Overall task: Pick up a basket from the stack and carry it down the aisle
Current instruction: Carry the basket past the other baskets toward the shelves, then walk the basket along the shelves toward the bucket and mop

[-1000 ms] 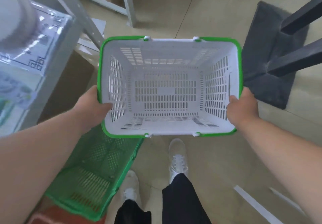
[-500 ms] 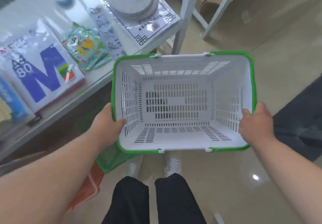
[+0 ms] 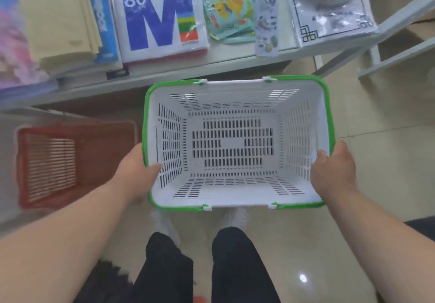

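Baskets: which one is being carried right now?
The white basket with the green rim, gripped at its short sides by the left hand and right hand. The red basket sits untouched beside it.

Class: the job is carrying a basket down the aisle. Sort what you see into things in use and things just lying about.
In use:
white basket
left hand
right hand

Lying about:
red basket
pack of A4 paper
cartoon packet
shelf

Pale shelf (image 3: 235,63) bearing paper ream (image 3: 157,15), packets (image 3: 226,10).
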### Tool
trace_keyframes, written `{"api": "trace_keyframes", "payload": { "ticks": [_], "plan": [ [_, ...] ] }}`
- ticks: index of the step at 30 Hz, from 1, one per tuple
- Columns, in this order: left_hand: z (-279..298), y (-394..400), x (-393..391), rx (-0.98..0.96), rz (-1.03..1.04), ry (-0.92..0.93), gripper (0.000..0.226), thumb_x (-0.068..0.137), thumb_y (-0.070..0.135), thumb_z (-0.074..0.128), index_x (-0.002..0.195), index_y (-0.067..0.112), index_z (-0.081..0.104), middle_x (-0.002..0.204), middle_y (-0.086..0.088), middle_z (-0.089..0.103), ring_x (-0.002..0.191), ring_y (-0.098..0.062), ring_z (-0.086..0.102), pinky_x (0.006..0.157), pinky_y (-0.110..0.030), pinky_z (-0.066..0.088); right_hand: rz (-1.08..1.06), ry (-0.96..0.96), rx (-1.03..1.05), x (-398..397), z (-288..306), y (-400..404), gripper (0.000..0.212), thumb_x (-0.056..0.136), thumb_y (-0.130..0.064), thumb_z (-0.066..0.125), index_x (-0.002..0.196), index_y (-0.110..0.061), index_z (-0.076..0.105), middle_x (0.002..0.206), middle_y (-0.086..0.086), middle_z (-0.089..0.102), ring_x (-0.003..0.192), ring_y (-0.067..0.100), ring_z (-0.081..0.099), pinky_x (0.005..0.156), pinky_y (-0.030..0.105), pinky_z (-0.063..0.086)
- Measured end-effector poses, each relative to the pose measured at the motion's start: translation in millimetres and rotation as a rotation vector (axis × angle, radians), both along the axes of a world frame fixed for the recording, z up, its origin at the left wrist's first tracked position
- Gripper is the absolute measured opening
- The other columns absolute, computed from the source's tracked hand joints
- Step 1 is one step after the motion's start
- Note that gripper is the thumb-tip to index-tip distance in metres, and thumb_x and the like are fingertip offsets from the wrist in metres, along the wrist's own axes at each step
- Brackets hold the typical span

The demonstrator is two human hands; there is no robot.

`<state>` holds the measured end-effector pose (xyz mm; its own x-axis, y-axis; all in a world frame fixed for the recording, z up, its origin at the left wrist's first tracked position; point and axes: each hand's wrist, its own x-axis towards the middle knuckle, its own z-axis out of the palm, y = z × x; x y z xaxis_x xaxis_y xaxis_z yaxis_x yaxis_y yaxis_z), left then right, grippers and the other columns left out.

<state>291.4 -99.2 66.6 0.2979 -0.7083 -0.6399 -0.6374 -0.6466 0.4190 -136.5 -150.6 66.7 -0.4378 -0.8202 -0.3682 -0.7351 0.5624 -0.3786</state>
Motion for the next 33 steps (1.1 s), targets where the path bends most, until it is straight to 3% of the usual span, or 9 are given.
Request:
{"api": "trace_keyframes", "payload": {
  "ticks": [4, 7, 10, 14, 22, 25, 27, 30, 33],
  "plan": [
    [-15.2, 7.9, 34.3, -0.024, 0.086, -0.047, 0.044, 0.087, 0.014, 0.070, 0.128, 0.022, 0.057, 0.107, 0.005, 0.062, 0.098, -0.020, 0.057, 0.086, -0.034, 0.045, 0.060, -0.026, 0.010, 36.4, -19.1, -12.1, 0.013, 0.101, -0.013, 0.049, 0.094, -0.005, 0.041, 0.099, 0.018, 0.053, 0.080, 0.029, 0.046, 0.064, 0.035, 0.031],
    [-21.1, 11.3, 55.1, 0.010, 0.087, -0.044, 0.046, 0.086, 0.016, 0.071, 0.129, 0.022, 0.056, 0.111, 0.002, 0.064, 0.100, -0.022, 0.058, 0.087, -0.035, 0.046, 0.064, -0.060, 0.026, 55.5, -28.7, -17.3, 0.014, 0.100, -0.011, 0.049, 0.111, -0.002, 0.048, 0.102, 0.014, 0.054, 0.079, 0.028, 0.050, 0.063, 0.029, 0.041],
    [-31.0, 13.4, 68.9, 0.103, 0.061, -0.061, 0.045, 0.085, 0.018, 0.074, 0.127, 0.020, 0.059, 0.118, -0.004, 0.069, 0.107, -0.029, 0.063, 0.093, -0.039, 0.050, 0.101, -0.057, 0.064, 70.6, -40.8, -22.9, 0.013, 0.100, -0.011, 0.050, 0.111, -0.005, 0.053, 0.109, 0.015, 0.060, 0.093, 0.034, 0.058, 0.078, 0.038, 0.048],
    [-57.9, 5.5, 70.4, 0.197, 0.059, -0.065, 0.041, 0.085, 0.017, 0.076, 0.123, 0.015, 0.062, 0.120, -0.011, 0.070, 0.109, -0.033, 0.065, 0.096, -0.042, 0.052, 0.077, -0.010, 0.102, 77.5, -68.4, -26.4, 0.003, 0.099, -0.010, 0.052, 0.102, -0.012, 0.053, 0.102, 0.011, 0.060, 0.083, 0.031, 0.057, 0.071, 0.034, 0.042],
    [-147.3, 0.5, 46.4, 0.230, -0.032, -0.104, 0.040, 0.083, 0.020, 0.073, 0.120, 0.009, 0.063, 0.124, -0.017, 0.068, 0.109, -0.036, 0.065, 0.092, -0.037, 0.051, 0.019, 0.044, 0.158, 51.2, -140.5, -12.7, 0.010, 0.096, -0.008, 0.056, 0.098, -0.015, 0.048, 0.084, 0.002, 0.051, 0.074, 0.026, 0.050, 0.070, 0.032, 0.038],
    [-175.5, 8.7, 34.2, 0.313, -0.025, -0.166, 0.050, 0.081, 0.024, 0.066, 0.128, 0.007, 0.060, 0.140, -0.025, 0.053, 0.124, -0.041, 0.054, 0.104, -0.042, 0.046, -0.004, 0.007, 0.186, 41.5, -160.6, -0.6, 0.008, 0.097, -0.008, 0.056, 0.103, -0.013, 0.051, 0.095, 0.006, 0.057, 0.077, 0.025, 0.054, 0.073, 0.031, 0.040],
    [-186.8, 16.3, 22.6, 0.310, -0.037, -0.209, 0.052, 0.083, 0.023, 0.064, 0.131, 0.004, 0.055, 0.137, -0.026, 0.051, 0.129, -0.043, 0.044, 0.107, -0.042, 0.041, 0.005, 0.020, 0.214, 36.9, -171.5, 8.2, 0.010, 0.097, -0.010, 0.056, 0.107, -0.010, 0.052, 0.103, 0.010, 0.059, 0.088, 0.030, 0.057, 0.076, 0.033, 0.041],
    [-188.8, 28.0, 4.3, 0.147, -0.025, -0.304, 0.057, 0.081, 0.012, 0.066, 0.131, -0.002, 0.042, 0.132, -0.028, 0.045, 0.117, -0.046, 0.048, 0.096, -0.048, 0.044, 0.016, 0.081, 0.195, 31.7, -182.4, 15.5, 0.029, 0.096, -0.015, 0.058, 0.123, -0.007, 0.052, 0.123, 0.017, 0.059, 0.105, 0.036, 0.058, 0.087, 0.040, 0.046],
    [-193.2, 32.1, 0.7, 0.099, 0.002, -0.253, 0.080, 0.081, 0.012, 0.067, 0.146, 0.012, 0.021, 0.127, -0.025, 0.052, 0.105, -0.045, 0.057, 0.088, -0.049, 0.050, -0.025, 0.083, 0.191, 25.9, -191.2, 11.0, 0.062, 0.093, -0.027, 0.064, 0.148, -0.011, 0.040, 0.134, 0.016, 0.054, 0.117, 0.035, 0.055, 0.099, 0.043, 0.045]
  ]
}}
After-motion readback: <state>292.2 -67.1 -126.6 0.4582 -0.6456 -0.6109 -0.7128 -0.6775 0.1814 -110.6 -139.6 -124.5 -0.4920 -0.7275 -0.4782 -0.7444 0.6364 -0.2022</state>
